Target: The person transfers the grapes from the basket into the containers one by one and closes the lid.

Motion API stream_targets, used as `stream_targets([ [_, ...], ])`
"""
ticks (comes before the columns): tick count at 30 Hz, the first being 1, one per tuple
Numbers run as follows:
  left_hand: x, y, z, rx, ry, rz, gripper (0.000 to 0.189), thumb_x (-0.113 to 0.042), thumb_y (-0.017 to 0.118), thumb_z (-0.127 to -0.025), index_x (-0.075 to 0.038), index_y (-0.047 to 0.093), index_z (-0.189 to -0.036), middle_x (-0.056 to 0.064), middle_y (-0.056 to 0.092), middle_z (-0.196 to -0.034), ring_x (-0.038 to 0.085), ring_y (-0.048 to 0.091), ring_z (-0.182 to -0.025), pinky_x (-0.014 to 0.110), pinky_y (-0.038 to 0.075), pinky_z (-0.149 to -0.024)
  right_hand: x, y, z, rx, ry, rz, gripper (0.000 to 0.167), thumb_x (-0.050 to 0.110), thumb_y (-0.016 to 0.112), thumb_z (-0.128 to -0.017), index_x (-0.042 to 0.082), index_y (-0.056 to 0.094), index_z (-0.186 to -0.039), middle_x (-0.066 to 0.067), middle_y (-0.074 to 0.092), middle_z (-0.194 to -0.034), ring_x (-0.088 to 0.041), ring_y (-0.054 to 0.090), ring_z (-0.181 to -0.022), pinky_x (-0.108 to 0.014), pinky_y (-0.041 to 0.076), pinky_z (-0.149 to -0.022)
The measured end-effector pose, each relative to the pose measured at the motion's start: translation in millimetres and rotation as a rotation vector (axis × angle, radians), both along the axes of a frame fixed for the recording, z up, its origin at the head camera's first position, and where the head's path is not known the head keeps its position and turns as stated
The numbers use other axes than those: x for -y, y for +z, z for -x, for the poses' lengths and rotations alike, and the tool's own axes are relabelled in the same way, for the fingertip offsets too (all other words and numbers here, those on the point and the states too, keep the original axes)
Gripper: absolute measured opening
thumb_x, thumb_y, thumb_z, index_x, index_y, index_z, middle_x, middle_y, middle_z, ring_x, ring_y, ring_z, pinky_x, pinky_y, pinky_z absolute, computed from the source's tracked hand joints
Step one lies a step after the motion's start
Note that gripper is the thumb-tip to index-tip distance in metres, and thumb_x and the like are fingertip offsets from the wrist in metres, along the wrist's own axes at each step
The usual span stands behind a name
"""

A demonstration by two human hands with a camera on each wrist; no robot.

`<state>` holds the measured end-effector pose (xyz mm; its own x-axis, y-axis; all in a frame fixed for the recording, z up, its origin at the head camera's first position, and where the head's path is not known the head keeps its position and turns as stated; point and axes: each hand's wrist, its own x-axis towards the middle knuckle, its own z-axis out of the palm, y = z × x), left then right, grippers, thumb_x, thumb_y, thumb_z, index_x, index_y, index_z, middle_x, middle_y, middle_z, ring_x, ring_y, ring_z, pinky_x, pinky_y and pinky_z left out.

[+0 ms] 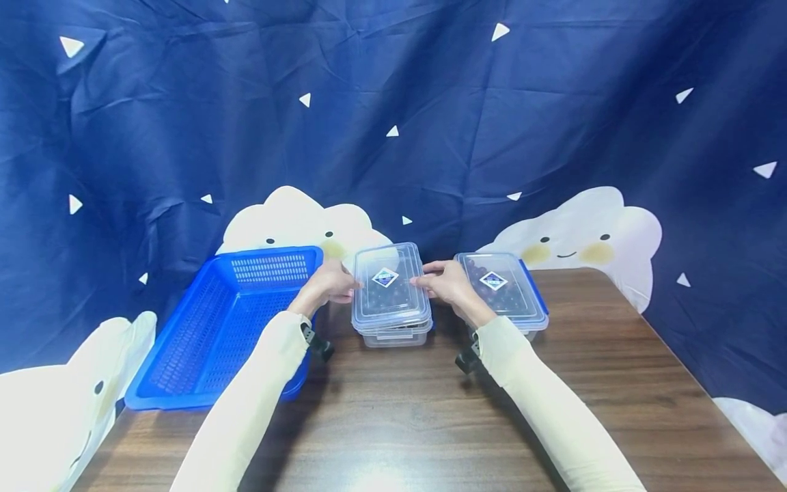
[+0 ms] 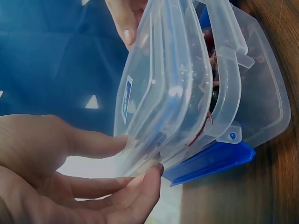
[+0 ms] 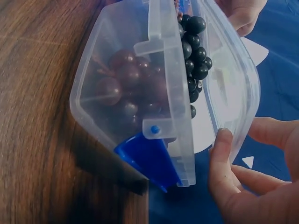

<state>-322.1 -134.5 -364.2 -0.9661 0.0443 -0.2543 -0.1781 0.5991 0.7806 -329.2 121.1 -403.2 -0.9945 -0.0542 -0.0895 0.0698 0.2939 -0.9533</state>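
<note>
In the head view a clear plastic lid with a blue-and-white diamond label lies tilted over a clear food container. My left hand pinches the lid's left edge between thumb and fingers. On the opposite edge, my right hand holds it the same way. The right wrist view shows a gap between lid and container rim, with dark grapes heaped up inside it. Blue side latches, one seen as a blue flap, hang swung outward. Reddish stems poke out at the rim in the left wrist view.
A blue perforated basket stands on the left of the wooden table. Close by my right hand is a second lidded container with dark fruit inside and a blue latch. A dark blue cloud-print curtain hangs behind.
</note>
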Motion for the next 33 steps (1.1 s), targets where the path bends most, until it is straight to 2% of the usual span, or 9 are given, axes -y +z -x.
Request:
stream_targets([
  [2,-0.5,-0.5,0.0,-0.002,0.002,-0.012,0.023,-0.004,0.074,-0.094,0.011,0.068,-0.111,0.006,0.06,-0.085,0.008,0.062,-0.064,0.032,0.067,-0.08,0,-1.3,1.0,-0.007,-0.003,-0.02,0.054,0.015,0.084,-0.087,-0.005,0.065,-0.134,-0.025,0.072,-0.124,-0.011,0.07,-0.077,-0.046,0.064,-0.096],
  [5,-2.1,-2.0,0.1,0.004,0.009,-0.037,0.018,-0.004,0.074,-0.094,0.007,0.067,-0.106,0.004,0.059,-0.082,0.008,0.061,-0.062,0.033,0.067,-0.081,-1,-3.1,1.1,-0.014,-0.01,-0.072,0.052,0.017,0.082,-0.088,-0.006,0.066,-0.132,-0.024,0.07,-0.127,-0.011,0.069,-0.077,-0.034,0.066,-0.084],
  [8,-3.8,-4.4,1.1,0.008,0.015,-0.052,0.019,-0.004,0.074,-0.094,0.007,0.066,-0.108,0.004,0.059,-0.083,0.008,0.061,-0.062,0.033,0.067,-0.08,-1,-4.7,0.5,-0.024,-0.019,-0.127,0.051,0.018,0.082,-0.088,-0.006,0.067,-0.13,-0.023,0.07,-0.129,-0.013,0.069,-0.08,-0.023,0.061,-0.075],
  [9,-4.3,-5.3,1.8,0.01,0.015,-0.052,0.02,-0.004,0.074,-0.094,0.007,0.066,-0.108,0.004,0.06,-0.083,0.008,0.061,-0.062,0.032,0.067,-0.079,0,-5.2,0.3,-0.028,-0.022,-0.141,0.05,0.018,0.081,-0.088,-0.006,0.068,-0.13,-0.023,0.07,-0.129,-0.014,0.07,-0.081,-0.023,0.061,-0.075],
  [11,-4.9,-7.3,3.1,0.01,0.015,-0.049,0.026,-0.004,0.075,-0.094,0.009,0.065,-0.114,0.005,0.061,-0.084,0.009,0.061,-0.062,0.032,0.067,-0.078,1,-5.2,-0.6,-0.047,-0.033,-0.176,0.047,0.019,0.08,-0.088,-0.005,0.07,-0.127,-0.022,0.071,-0.128,-0.018,0.07,-0.088,-0.027,0.061,-0.08],
  [18,-6.8,-10.9,4.3,0.004,0.023,-0.041,0.02,-0.003,0.076,-0.091,0.006,0.066,-0.106,0.002,0.06,-0.074,0.01,0.06,-0.062,0.036,0.067,-0.081,5,-5.6,-4.5,-0.126,-0.059,-0.348,0.039,0.019,0.073,-0.088,-0.002,0.074,-0.121,-0.02,0.074,-0.126,-0.034,0.067,-0.117,-0.046,0.055,-0.104],
  [25,-10.1,-10.8,2.3,0.016,0.031,0.004,0.029,-0.003,0.079,-0.089,0.009,0.066,-0.113,0.004,0.062,-0.073,0.014,0.064,-0.063,0.043,0.067,-0.088,8,-6.0,-9.1,-0.159,-0.063,-0.456,0.04,0.017,0.069,-0.089,-0.002,0.072,-0.124,-0.019,0.076,-0.117,-0.034,0.068,-0.11,-0.047,0.055,-0.104],
  [27,-10.6,-10.9,2.6,0.02,0.032,0.007,0.032,-0.003,0.079,-0.089,0.009,0.065,-0.115,0.005,0.063,-0.077,0.014,0.064,-0.065,0.044,0.066,-0.091,8,-5.8,-10.0,-0.158,-0.065,-0.457,0.039,0.016,0.069,-0.089,-0.003,0.072,-0.123,-0.019,0.076,-0.115,-0.034,0.067,-0.108,-0.047,0.055,-0.103],
  [33,-10.5,-11.6,4.4,0.012,0.012,0.027,0.032,-0.003,0.078,-0.089,0.008,0.061,-0.114,0.006,0.06,-0.083,0.015,0.064,-0.068,0.043,0.066,-0.091,8,-7.7,-10.4,-0.147,-0.062,-0.436,0.037,0.015,0.069,-0.088,-0.004,0.072,-0.12,-0.02,0.075,-0.114,-0.033,0.066,-0.107,-0.047,0.055,-0.102],
])
